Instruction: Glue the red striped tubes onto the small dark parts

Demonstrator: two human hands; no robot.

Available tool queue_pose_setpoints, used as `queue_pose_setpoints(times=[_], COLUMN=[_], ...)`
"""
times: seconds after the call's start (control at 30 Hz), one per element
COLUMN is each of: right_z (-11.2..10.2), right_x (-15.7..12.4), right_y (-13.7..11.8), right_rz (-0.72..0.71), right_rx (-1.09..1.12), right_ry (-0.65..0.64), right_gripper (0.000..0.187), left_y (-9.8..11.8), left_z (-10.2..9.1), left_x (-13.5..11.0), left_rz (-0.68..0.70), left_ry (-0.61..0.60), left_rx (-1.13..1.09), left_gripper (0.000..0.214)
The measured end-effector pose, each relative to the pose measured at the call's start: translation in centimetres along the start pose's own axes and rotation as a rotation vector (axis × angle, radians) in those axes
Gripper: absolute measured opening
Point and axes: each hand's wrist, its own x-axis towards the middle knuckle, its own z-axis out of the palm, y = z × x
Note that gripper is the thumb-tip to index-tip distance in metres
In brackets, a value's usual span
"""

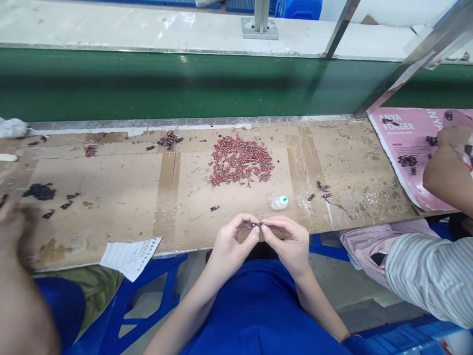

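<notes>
Just over the table's front edge, my left hand and my right hand pinch a tiny dark part between their fingertips. It is too small to tell its exact kind. Beyond the hands a wide pile of small red and silver parts lies on the cardboard. A small white bottle with a blue tip stands close to my right hand. One loose dark piece lies to the left of my hands, and a few dark and red pieces lie to the right.
Cardboard covers the table. Left are a black heap, a paper slip over the edge and a co-worker's hand. Right, another co-worker's arm reaches over a pink sheet. A green panel runs behind.
</notes>
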Motion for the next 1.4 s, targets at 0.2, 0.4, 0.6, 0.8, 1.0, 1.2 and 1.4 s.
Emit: queue_pose_setpoints(times=[0.2, 0.4, 0.6, 0.8, 1.0, 1.2, 1.4], right_z=[-3.7, -9.0, -6.9, -3.3, -2.5, -1.0, 0.1], right_x=[0.1, 2.9, 2.7, 3.0, 2.7, 2.8, 3.4], right_y=[1.2, 5.5, 6.3, 7.0, 6.7, 5.9, 5.5], right_rz=[0.029, 0.056, -0.193, -0.113, 0.194, 0.295, 0.379], right_rx=[-0.146, -0.452, -0.648, -0.491, 0.034, 0.472, 0.470], right_ry=[0.134, 0.489, 0.059, -0.051, -0.024, 0.185, 0.231], right_gripper=[0.007, 0.034, 0.062, 0.030, 0.033, 0.031, 0.023], left_y=[-0.1, -2.6, -6.1, -6.0, -6.4, -7.6, -7.5], left_z=[0.2, -5.9, -8.7, -7.0, -4.4, -4.2, -4.4], left_x=[0.1, 2.0, 3.7, 3.1, 3.0, 3.0, 2.9], left_rz=[0.086, 0.299, 0.208, 0.236, 0.292, 0.376, 0.400], left_ry=[-0.054, 0.282, 0.157, 0.137, 0.105, 0.274, 0.241], left_rx=[0.121, 0.702, 0.941, 0.716, 0.558, 0.736, 0.704], left_gripper=[0.031, 0.019, 0.021, 0.027, 0.017, 0.014, 0.017])
